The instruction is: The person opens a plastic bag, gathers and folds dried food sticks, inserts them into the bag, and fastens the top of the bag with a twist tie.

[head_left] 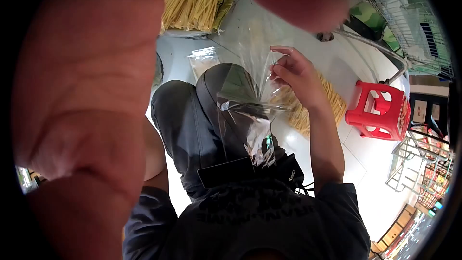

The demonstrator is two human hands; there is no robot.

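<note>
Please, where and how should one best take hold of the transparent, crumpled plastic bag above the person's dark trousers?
Probably best to pinch the narrow, gathered middle of the transparent plastic bag between thumb and finger, coming from the person's left: the thin, loose film bunches into folds there, and the right hand occupies the right side.

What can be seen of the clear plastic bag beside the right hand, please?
The clear plastic bag looks like thin, glossy film, transparent enough to show the dark trousers behind it. It is creased, with bright highlights and a crumpled lower end; no contents can be made out. It stretches from above the knees down toward the lap. The right hand has its fingertips at one edge, apparently touching it; how firm the grip is cannot be told.
</note>
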